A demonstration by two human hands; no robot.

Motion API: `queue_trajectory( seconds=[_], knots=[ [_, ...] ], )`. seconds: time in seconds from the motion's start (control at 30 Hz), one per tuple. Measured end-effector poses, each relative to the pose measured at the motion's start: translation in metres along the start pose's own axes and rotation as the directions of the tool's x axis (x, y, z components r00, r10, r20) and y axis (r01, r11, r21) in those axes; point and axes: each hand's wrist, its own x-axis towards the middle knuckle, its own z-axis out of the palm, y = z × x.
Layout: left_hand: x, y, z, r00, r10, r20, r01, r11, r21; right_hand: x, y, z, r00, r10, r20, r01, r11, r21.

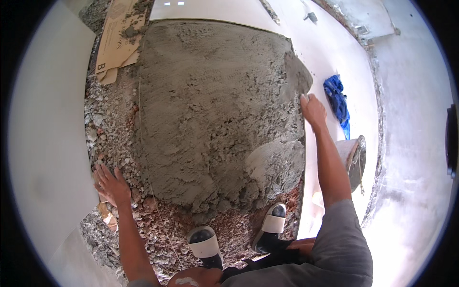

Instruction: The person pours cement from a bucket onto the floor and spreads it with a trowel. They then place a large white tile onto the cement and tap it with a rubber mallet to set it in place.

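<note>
A broad bed of wet grey mortar (205,105) spreads in front of me, rough and lumpy along its near edge. At its right side, my right hand (313,111) is closed, apparently round the handle of a mortar-coated trowel (297,74); the handle itself is hidden in the fist. The trowel's grey blade lies over the mortar's right edge and juts past it toward the white floor. My left hand (113,185) has its fingers spread and holds nothing. It is over the gravel (112,124) by the left wall.
White tiles (354,62) border the mortar on the right, with a crumpled blue cloth (337,100) and a mortar-stained bucket (356,165) on them. Printed cardboard (119,40) lies at the far left. A white wall (48,119) rises leftward. My sandalled feet (206,244) stand on reddish rubble.
</note>
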Motion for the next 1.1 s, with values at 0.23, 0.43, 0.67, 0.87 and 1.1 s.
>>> queue_trajectory(
  seconds=[0.23, 0.43, 0.67, 0.87, 1.1],
  knots=[
    [0.003, -0.006, 0.017, 0.993, 0.044, -0.106, -0.038, 0.997, 0.060, 0.109, -0.027, 0.017, 0.991, 0.009, -0.135, -0.008, 1.000, 0.004],
    [0.006, -0.016, 0.035, 0.962, 0.107, -0.251, -0.105, 0.994, 0.019, 0.110, -0.047, 0.041, 0.985, -0.142, -0.093, 0.147, 0.988, 0.051],
    [0.006, -0.018, 0.039, 0.941, 0.134, -0.312, -0.142, 0.990, -0.004, -0.038, 0.014, 0.059, 0.836, -0.548, 0.016, 0.547, 0.836, 0.047],
    [0.005, -0.016, 0.037, 0.948, 0.120, -0.294, -0.126, 0.992, 0.000, -0.015, -0.009, 0.016, 0.845, -0.535, -0.022, 0.535, 0.845, 0.013],
    [0.004, -0.012, 0.030, 0.978, 0.058, -0.202, -0.057, 0.998, 0.012, 0.085, -0.104, 0.034, 0.826, -0.563, -0.025, 0.562, 0.827, -0.028]
  ],
)
